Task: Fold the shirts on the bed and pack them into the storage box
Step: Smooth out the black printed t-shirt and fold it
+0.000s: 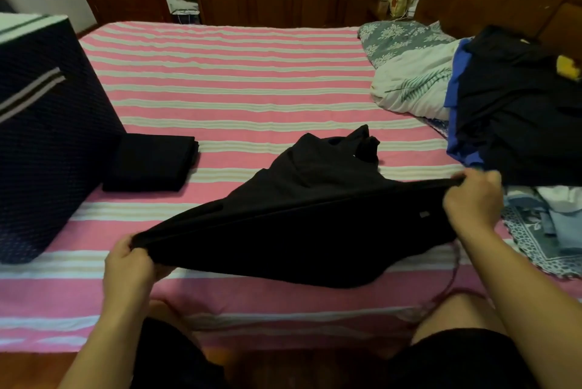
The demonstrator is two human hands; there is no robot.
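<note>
- A black shirt (315, 215), soft matte fabric, is held stretched by its hem above the near part of the bed (236, 73); the far end w/ collar lies crumpled on the sheet.
- The left hand (132, 259) is closed round the hem's left corner, fabric bunched in the fist, thumb on top.
- The right hand (472, 196) is pinched on the hem's right corner, fingers curled over the taut edge.
- Between the hands the hem is pulled into a straight, tight line; below it the cloth sags in a rounded fold.
- The bed is covered by a pink & cream striped sheet, woven-looking, flat.
- A folded black shirt (151, 161), neat rectangular stack, is laid just beside the storage box (47, 136).
- The storage box, dark dotted fabric w/ a pale strap handle, boxy shape, stands on the bed's left side.
- A pile of dark & blue clothes (510, 105) is heaped at the right, near the right hand.
- A rumpled white leaf-print quilt (409, 83) is bunched beside that pile.
</note>
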